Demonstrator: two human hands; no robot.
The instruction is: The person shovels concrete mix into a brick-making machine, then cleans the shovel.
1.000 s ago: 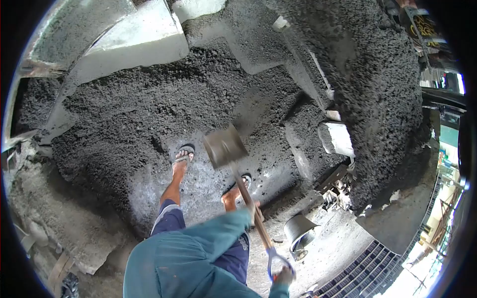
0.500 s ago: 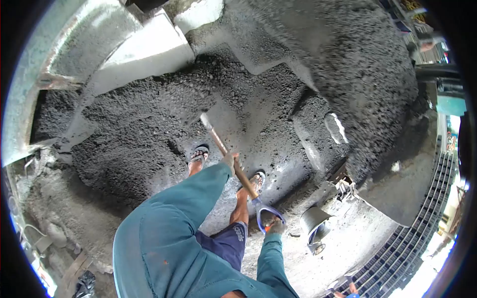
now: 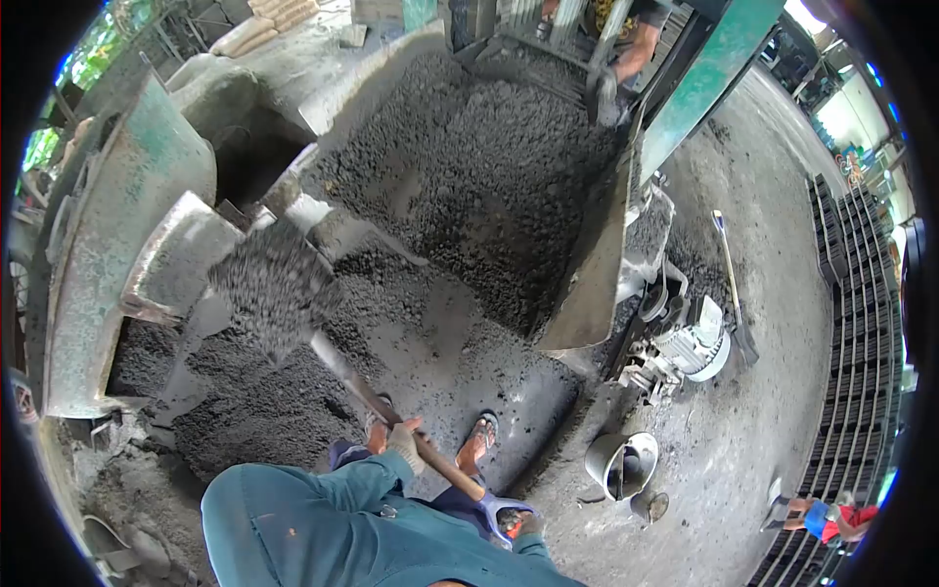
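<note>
Both of my hands are on a shovel (image 3: 364,389) with a wooden shaft and a purple D-shaped grip. My left hand (image 3: 406,445) wraps round the middle of the shaft. At the other end, my right hand (image 3: 520,525) is closed on the D-grip (image 3: 497,507). A heap of dark, crumbly mix (image 3: 276,289) covers the shovel's blade, which is raised at the left and hides beneath the load. Below it lies more dark mix (image 3: 264,421), close to my feet in sandals.
A large metal trough (image 3: 587,284) holds dark mix, with another person's arm (image 3: 641,54) at its far end. To the right are a motor (image 3: 693,342), a bucket (image 3: 626,465) and another shovel (image 3: 732,284). Stacked dark blocks (image 3: 851,362) line the right, near a person in red (image 3: 846,523).
The shovel's blade has risen from the floor pile and swung left, now loaded with dark mix. My view has tilted up, showing more of the trough. Both hands keep their hold.
</note>
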